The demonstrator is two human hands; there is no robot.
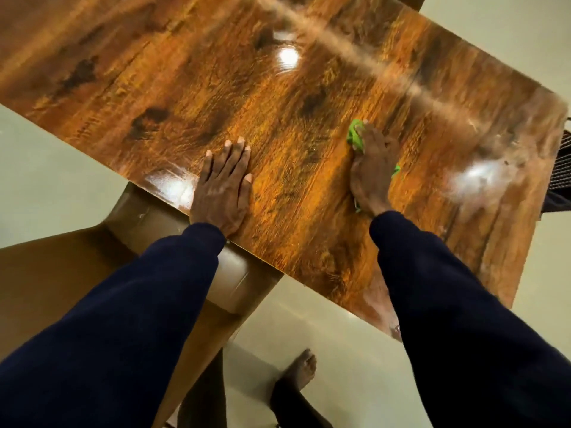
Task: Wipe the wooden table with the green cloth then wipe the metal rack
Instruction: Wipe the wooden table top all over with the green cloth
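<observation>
The glossy wooden table [278,88] fills the upper part of the view, its top streaked with light reflections. My right hand [372,168] presses the green cloth [355,137] flat on the tabletop right of centre; only the cloth's edges show around my fingers. My left hand [224,186] lies flat on the table near its front edge, fingers spread, holding nothing. A dark metal rack [560,168] shows partly at the right edge, beyond the table's end.
A brown chair [92,267] stands under the table's front edge at the left. Pale floor [324,335] lies below, with my bare foot [301,369] on it. Both dark blue sleeves cover the lower view.
</observation>
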